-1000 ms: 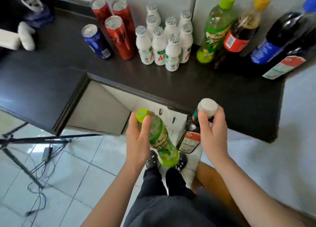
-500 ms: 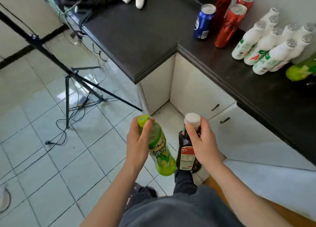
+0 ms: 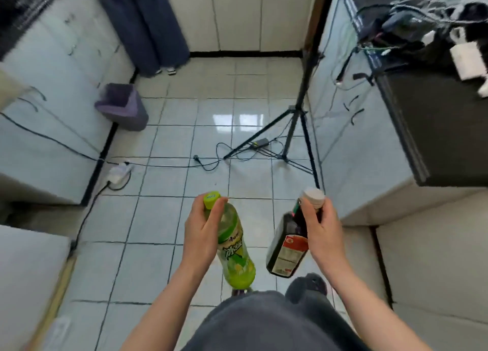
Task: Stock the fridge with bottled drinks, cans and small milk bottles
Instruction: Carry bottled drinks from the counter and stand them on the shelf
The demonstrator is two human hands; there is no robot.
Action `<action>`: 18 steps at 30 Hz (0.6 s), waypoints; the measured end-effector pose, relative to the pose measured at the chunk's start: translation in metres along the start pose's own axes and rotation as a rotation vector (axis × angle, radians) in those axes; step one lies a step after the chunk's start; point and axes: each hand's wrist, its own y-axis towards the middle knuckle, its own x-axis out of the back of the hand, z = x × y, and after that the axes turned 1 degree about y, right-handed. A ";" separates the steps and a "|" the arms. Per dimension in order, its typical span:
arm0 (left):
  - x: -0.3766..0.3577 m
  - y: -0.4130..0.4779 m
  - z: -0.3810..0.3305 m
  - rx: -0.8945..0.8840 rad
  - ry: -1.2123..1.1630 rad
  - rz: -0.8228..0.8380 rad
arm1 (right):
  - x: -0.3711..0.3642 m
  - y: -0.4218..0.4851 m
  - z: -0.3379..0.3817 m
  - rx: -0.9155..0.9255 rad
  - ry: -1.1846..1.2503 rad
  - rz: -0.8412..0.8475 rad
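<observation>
Carrying two bottles low in front of the body, apparently heading for a fridge not showing anywhere here. Gripping the green-capped bottle of green drink (image 3: 235, 247) with the left hand (image 3: 199, 234), fingers curled round its neck and shoulder, thumb lying up by the cap, body hanging tilted toward the middle. Clasping the dark bottle with the white cap (image 3: 286, 247) high at the neck with the right hand (image 3: 320, 231), fingers wrapped just under the cap, base swinging inward, near the green one but apart from it. Judging both as likely heavy and slippery when held this high: better taking a fuller wrap lower on each, bringing them upright and avoiding knocking them together. Facing tiled floor (image 3: 169, 218) with loose cables (image 3: 169, 165) and a power strip (image 3: 118, 171) lying across the way, and a tripod (image 3: 297, 128) standing to the right beside the dark worktop (image 3: 435, 128): calling for watching the feet. Looking, farther off, toward a purple bin (image 3: 121, 107) and someone's legs (image 3: 148, 25) by the far cupboards (image 3: 237, 15).
</observation>
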 end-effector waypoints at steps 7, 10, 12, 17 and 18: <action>0.105 -0.013 0.026 0.083 -0.095 -0.396 | -0.124 0.014 0.038 0.099 -0.103 0.413; 0.137 -0.019 0.042 0.148 -0.160 -0.564 | -0.177 0.016 0.044 0.125 -0.130 0.533; 0.158 -0.020 0.051 0.186 -0.196 -0.663 | -0.214 0.015 0.048 0.146 -0.142 0.589; 0.216 0.001 0.065 0.241 -0.231 -0.848 | -0.317 0.019 0.068 0.198 -0.160 0.756; 0.231 0.007 0.065 0.249 -0.239 -0.880 | -0.338 0.018 0.074 0.212 -0.168 0.787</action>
